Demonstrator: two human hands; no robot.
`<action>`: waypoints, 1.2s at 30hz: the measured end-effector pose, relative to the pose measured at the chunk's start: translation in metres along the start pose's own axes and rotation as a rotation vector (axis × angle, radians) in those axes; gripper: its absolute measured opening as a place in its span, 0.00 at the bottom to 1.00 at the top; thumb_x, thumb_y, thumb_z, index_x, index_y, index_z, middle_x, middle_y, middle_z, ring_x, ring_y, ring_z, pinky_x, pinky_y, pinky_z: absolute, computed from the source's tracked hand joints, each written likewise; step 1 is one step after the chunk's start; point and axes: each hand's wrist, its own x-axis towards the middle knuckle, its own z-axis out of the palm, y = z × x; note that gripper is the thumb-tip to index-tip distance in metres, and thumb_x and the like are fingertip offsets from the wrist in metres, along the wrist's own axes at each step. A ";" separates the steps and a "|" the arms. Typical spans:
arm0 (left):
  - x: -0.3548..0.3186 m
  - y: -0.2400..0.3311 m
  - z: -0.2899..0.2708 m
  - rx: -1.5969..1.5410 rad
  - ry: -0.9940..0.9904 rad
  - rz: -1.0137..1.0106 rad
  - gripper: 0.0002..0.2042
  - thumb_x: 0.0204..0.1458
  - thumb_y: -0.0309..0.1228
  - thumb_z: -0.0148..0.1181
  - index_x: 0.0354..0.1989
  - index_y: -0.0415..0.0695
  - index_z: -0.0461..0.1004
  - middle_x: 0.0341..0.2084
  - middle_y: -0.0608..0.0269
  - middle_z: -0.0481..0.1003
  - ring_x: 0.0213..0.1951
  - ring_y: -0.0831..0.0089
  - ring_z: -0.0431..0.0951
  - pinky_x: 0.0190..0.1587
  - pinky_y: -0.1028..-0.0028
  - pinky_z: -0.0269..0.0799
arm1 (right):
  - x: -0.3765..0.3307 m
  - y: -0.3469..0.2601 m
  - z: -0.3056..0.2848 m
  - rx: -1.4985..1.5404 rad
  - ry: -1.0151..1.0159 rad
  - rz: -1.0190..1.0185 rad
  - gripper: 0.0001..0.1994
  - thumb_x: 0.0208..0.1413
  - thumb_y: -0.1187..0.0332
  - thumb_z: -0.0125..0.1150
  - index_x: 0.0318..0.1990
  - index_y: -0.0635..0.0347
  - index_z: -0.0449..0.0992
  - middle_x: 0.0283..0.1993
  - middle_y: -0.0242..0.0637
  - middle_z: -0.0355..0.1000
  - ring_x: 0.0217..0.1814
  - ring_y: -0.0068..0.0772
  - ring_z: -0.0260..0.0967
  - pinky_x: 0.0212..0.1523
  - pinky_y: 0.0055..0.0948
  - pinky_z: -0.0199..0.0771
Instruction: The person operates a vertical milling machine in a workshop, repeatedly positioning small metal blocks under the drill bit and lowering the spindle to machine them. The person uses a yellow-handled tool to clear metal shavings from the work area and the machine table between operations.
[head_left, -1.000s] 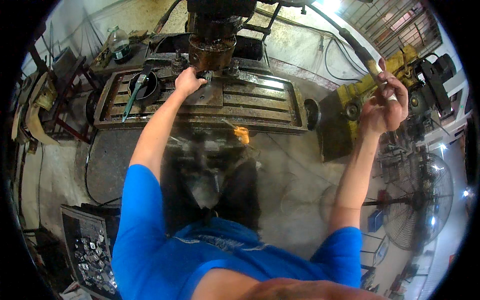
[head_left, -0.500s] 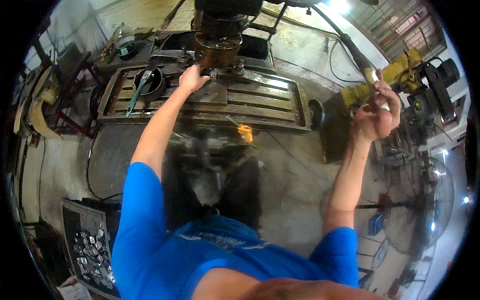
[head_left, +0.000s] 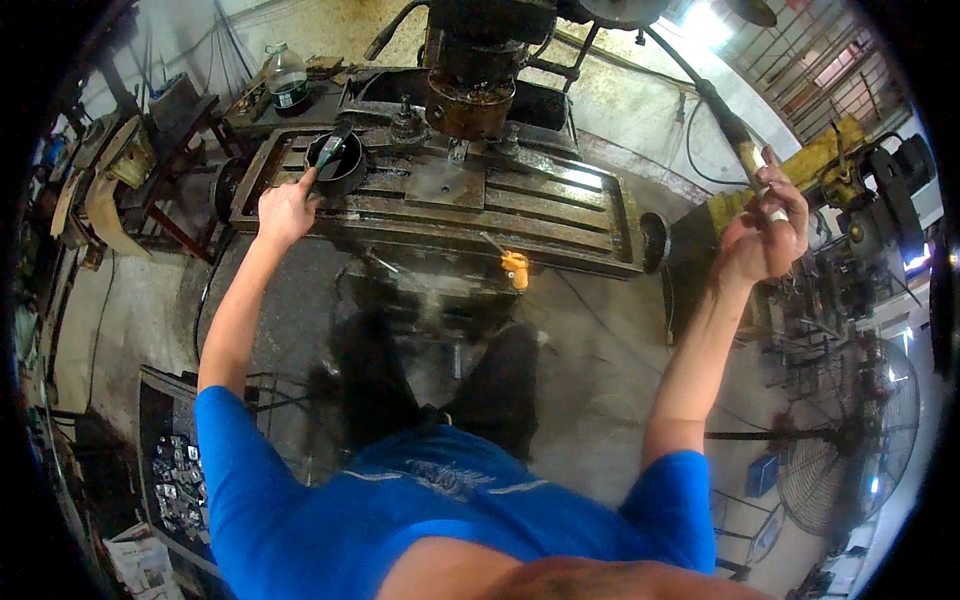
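Left hand [head_left: 288, 210] grips brush [head_left: 332, 150] by its handle, tilted in black pot [head_left: 354, 178] on table [head_left: 560, 205]. Right hand [head_left: 772, 225] gripping lever's [head_left: 722, 113] white end.

The brush [head_left: 331, 150] was green and the pot [head_left: 346, 187] black; the worktop [head_left: 560, 210] was grey-brown, patterned with parallel slots. The spindle head [head_left: 468, 108] was rust-brown, the lever grip [head_left: 752, 158] off-white, the blow gun [head_left: 515, 270] yellow-orange. The shirt [head_left: 430, 530] was blue with pale print and stripes, the trousers [head_left: 505, 385] black.
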 end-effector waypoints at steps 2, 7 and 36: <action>0.000 -0.009 0.007 -0.070 0.120 -0.009 0.19 0.44 0.33 0.56 0.48 0.46 0.68 0.21 0.51 0.73 0.25 0.55 0.75 0.28 0.61 0.69 | 0.003 -0.002 0.000 0.001 0.009 0.007 0.14 0.35 0.69 0.46 0.28 0.73 0.71 0.18 0.36 0.61 0.34 0.41 0.66 0.57 0.58 0.53; -0.004 0.023 0.002 -0.931 0.062 -0.272 0.12 0.49 0.31 0.52 0.39 0.39 0.72 0.15 0.60 0.70 0.18 0.69 0.70 0.20 0.70 0.64 | 0.001 0.000 0.002 0.009 0.068 0.002 0.15 0.31 0.71 0.44 0.28 0.72 0.71 0.18 0.36 0.61 0.34 0.41 0.66 0.57 0.58 0.52; 0.037 0.098 0.022 -1.200 -0.196 -0.193 0.12 0.51 0.31 0.49 0.34 0.34 0.73 0.12 0.67 0.65 0.14 0.79 0.63 0.17 0.75 0.58 | -0.030 0.000 -0.002 -0.115 0.107 0.065 0.12 0.33 0.68 0.48 0.21 0.70 0.71 0.28 0.47 0.70 0.34 0.40 0.67 0.57 0.51 0.55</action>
